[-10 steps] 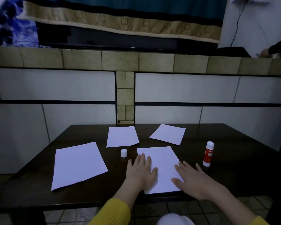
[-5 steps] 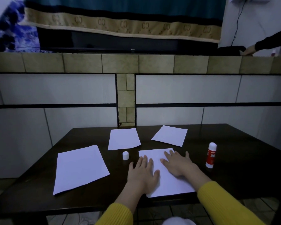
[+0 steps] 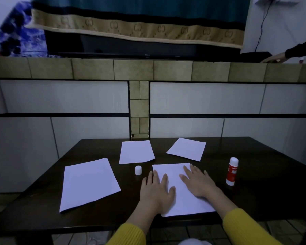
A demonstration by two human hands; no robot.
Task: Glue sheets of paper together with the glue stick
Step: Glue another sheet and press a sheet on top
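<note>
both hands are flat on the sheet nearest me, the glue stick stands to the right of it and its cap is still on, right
Not quite: the cap is off, standing on the table left of that sheet. The rest holds in the head view: left hand and right hand lie flat on the sheet, and the glue stick stands to its right.

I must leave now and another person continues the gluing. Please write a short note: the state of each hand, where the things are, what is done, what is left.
Left hand: open, flat on the near sheet, at its left edge.
Right hand: open, flat on the same sheet, toward its far right part.
Glue stick: upright on the table, right of the sheet, uncapped. Its cap stands left of the sheet.
Three other sheets lie apart: large left sheet, far middle sheet, far right sheet.
Done: near sheet being pressed; whether it is glued layers, cannot tell.
Left: glue the loose sheets, recap.
</note>
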